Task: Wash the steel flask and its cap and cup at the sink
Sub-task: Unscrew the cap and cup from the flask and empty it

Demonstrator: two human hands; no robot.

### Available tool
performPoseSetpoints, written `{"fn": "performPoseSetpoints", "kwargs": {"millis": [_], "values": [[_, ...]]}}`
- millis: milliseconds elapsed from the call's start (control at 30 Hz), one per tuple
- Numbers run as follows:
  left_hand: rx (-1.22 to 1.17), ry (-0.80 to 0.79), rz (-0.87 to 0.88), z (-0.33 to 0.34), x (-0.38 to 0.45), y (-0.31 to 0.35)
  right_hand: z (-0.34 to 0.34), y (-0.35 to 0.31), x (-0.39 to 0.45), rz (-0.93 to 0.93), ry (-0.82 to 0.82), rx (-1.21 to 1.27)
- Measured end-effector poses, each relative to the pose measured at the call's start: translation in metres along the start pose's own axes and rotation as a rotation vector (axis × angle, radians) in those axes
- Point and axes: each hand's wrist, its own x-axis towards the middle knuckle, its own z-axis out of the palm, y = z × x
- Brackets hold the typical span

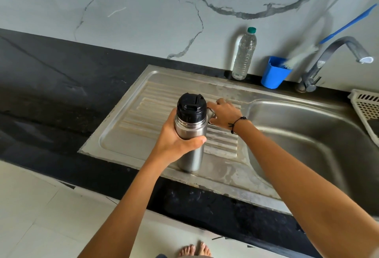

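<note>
Head view: left hand (176, 140) fingers wrap the flask (190, 134) near the drainboard's (131, 134) front edge; right hand (224, 115) fingers' hold unclear.

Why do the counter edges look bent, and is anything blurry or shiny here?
Head view: the wide lens bows the counter edge; soft, even light with faint shadows; dull sheen on the sink basin and steel flask; the brush in the blue cup is smeared; the hands look sharp.

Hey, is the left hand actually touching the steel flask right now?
Touching. The head view shows the left hand wrapped around the steel flask, thumb pressed across the front of its body just below the black cap.
</note>
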Motion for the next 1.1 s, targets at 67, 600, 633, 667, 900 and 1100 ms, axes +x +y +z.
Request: {"fn": "performPoseSetpoints", "kwargs": {"millis": [67,600,633,667,900,1100], "values": [[-0.006,0.000,-0.004,0.000,0.000,0.000,0.004,0.000,0.002,0.017,-0.008,-0.024],[0.001,0.032,0.026,0.001,0.002,-0.009,-0.094,-0.042,-0.028,0.050,0.121,0.227],[0.004,0.036,0.033,0.001,0.001,-0.010,-0.112,-0.056,-0.043,0.024,0.187,0.297],[0.009,0.041,0.040,0.002,0.002,-0.010,-0.126,-0.070,-0.061,-0.009,0.224,0.342],[0.255,0.035,0.011,0.004,0.004,-0.011,-0.124,-0.145,-0.116,-0.002,0.302,-0.266],[0.194,-0.020,-0.021,-0.004,0.007,-0.014,-0.113,-0.132,-0.101,-0.117,0.536,-0.253]]}}
